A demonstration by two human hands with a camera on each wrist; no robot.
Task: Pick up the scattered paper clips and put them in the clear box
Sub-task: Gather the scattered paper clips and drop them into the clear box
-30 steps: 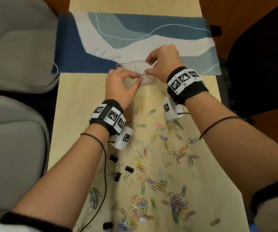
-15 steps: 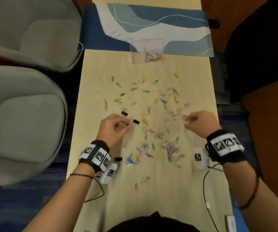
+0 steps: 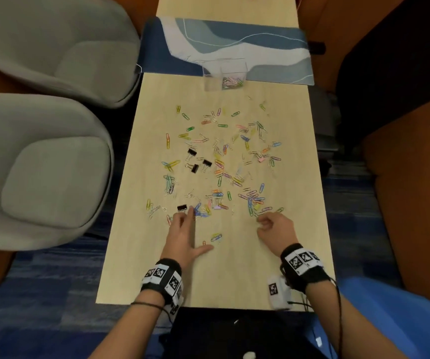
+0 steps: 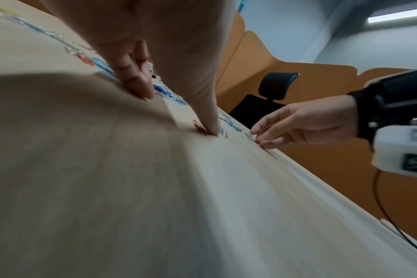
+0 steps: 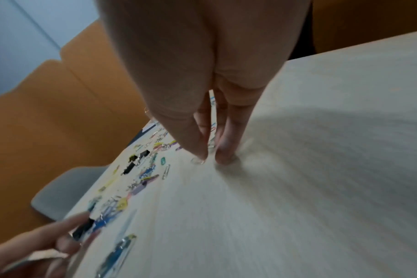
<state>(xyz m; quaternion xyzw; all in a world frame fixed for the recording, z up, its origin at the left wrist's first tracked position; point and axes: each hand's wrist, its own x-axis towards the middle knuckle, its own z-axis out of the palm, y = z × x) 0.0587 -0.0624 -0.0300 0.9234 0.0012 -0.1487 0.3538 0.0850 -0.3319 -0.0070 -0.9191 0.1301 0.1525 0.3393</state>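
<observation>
From above, I'm gathering again: paper clips (image 3: pixel 224 174) litter the table (image 3: pixel 281 275), the clear box (image 3: pixel 225 73) far off. My left hand (image 3: pixel 185 237) lies spread, fingertips on blue clips. Its wrist view shows the thumb touching a red clip (image 4: pixel 199 127). My right hand (image 5: pixel 202 105) pinches toward a silver clip (image 5: pixel 198 159); next, close and lift.

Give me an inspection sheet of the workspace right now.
Surface: light wooden table, blue patterned mat at far end.
Job's things: clear box at the mat's near edge, some clips inside; paper clips scattered mid-table.
Clutter: black binder clips among them.
Hands: left hand open, fingers on table; right hand curled at clips, hold unclear.
Cables: thin black wires at wrists.
Surroundings: grey chairs, orange partitions.
</observation>
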